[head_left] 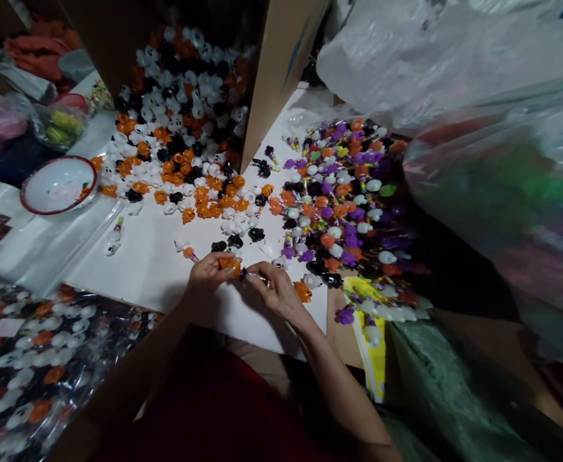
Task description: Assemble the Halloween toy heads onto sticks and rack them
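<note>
My left hand (207,274) pinches a small orange pumpkin-shaped toy piece (230,264) over the white tabletop (151,263). My right hand (275,290) is closed on a thin stick-like piece (253,276), its tip meeting the orange piece. The two hands touch at the fingertips near the table's front edge. A heap of orange, white and black toy heads (185,167) spills from a cardboard box (281,70) behind the hands. To the right lies a pile of finished pieces in purple, orange, white and black (343,205).
A white bowl with a red rim (60,185) stands at the left. A clear bag of more toy heads (25,359) lies at the lower left. Large plastic bags (497,179) crowd the right side. A yellow packet (372,346) hangs off the table's right front.
</note>
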### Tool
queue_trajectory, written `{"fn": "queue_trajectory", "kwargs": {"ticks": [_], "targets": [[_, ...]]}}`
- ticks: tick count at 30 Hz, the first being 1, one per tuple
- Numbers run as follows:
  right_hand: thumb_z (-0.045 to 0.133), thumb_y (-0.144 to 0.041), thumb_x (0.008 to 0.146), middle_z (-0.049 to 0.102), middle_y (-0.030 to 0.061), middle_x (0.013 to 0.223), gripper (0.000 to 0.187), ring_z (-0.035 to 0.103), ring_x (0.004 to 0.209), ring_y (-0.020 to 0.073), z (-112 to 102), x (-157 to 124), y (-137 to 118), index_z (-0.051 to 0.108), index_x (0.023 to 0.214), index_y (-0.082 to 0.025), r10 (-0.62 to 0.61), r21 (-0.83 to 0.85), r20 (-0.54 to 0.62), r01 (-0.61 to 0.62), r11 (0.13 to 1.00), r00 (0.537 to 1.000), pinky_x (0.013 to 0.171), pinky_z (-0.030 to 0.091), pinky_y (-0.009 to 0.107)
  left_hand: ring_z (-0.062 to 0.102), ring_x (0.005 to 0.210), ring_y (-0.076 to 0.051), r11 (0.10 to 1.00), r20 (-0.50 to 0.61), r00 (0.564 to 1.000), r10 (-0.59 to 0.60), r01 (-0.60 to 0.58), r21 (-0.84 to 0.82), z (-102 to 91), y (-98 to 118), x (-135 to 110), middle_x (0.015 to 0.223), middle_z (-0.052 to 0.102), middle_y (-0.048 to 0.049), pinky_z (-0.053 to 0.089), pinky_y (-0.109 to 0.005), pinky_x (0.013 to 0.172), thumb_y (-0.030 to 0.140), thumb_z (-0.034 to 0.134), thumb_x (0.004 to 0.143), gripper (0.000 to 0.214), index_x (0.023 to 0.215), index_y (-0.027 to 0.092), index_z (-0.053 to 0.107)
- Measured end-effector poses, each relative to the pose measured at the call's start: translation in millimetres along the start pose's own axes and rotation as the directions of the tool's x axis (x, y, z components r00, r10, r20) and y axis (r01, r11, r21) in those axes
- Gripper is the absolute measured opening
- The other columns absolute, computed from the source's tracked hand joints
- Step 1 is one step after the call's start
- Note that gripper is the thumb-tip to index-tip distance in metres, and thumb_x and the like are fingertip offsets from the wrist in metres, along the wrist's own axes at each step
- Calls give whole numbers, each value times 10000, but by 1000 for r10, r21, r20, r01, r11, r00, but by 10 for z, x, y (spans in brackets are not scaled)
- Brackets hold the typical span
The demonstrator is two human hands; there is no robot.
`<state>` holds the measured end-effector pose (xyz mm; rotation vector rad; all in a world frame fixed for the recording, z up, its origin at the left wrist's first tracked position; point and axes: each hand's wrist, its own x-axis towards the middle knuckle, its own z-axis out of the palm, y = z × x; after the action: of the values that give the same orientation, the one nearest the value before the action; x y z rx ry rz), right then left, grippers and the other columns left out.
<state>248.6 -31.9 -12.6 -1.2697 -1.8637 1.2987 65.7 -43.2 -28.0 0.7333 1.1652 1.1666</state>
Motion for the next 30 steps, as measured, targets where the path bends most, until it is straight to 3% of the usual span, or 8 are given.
{"fn": "queue_trajectory", "kwargs": {"ticks": [3,7,10,13,17,21,27,30], "targets": [[610,-620,767,443,-40,572,441,358,523,97,243,-55,111,551,717,-185,181,577,211,-272,771,961,521,286,242,684,843,-213,965,90,991,96,-115,236,-101,56,-237,968,743,-86,540,-305,735,329,804,658,325,942,197,718],[675,-630,665,291,-86,497,483,261,472,79,610,-74,208,434,608,-215,232,765,391,-455,457,891,471,264,241,676,928,-210,876,164,973,163,-219,429,-329,40,-459,1042,734,-62,535,-303,810,269,772,714,339,1048,236,719],[604,-542,774,388,-55,503,381,341,486,99,635,-64,177,519,643,-195,285,610,292,-407,680,913,486,303,241,670,924,-197,884,50,985,163,-168,437,-418,-47,-486,1043,730,-64,519,-296,837,290,780,713,339,1037,218,712],[522,-399,889,625,9,712,259,528,637,137,431,-55,71,656,873,-178,132,137,76,-142,980,988,611,398,247,667,760,-161,976,-168,982,91,-54,212,-384,-147,-410,875,733,-49,523,-283,736,385,764,722,352,1000,187,676],[449,-291,966,693,104,1065,344,623,929,195,180,-75,-89,560,1268,-168,-205,-322,129,237,917,970,849,444,316,640,652,-133,998,-157,986,-51,44,-45,-244,-199,-277,753,707,-24,501,-256,645,438,751,703,410,976,157,631],[456,-318,983,702,131,914,321,629,867,218,119,-105,-127,594,1204,-131,-260,-555,203,329,764,944,836,447,349,622,606,-124,996,-128,989,-80,75,-47,-136,-176,-261,714,699,-13,486,-245,606,432,761,673,405,938,155,630],[518,-440,931,695,58,854,303,612,725,159,214,-221,-13,648,1009,-177,-74,-43,159,82,996,985,683,440,272,669,803,-181,955,-50,993,104,-86,282,-138,-140,-540,900,736,-39,516,-287,741,378,744,736,317,991,205,671],[601,-620,804,572,-20,589,430,492,522,115,466,-310,84,594,762,-193,154,480,210,-239,844,966,545,385,247,666,929,-216,919,-14,992,129,-114,376,-199,-154,-686,1014,726,-46,516,-318,836,294,754,738,284,1015,245,707]]}}
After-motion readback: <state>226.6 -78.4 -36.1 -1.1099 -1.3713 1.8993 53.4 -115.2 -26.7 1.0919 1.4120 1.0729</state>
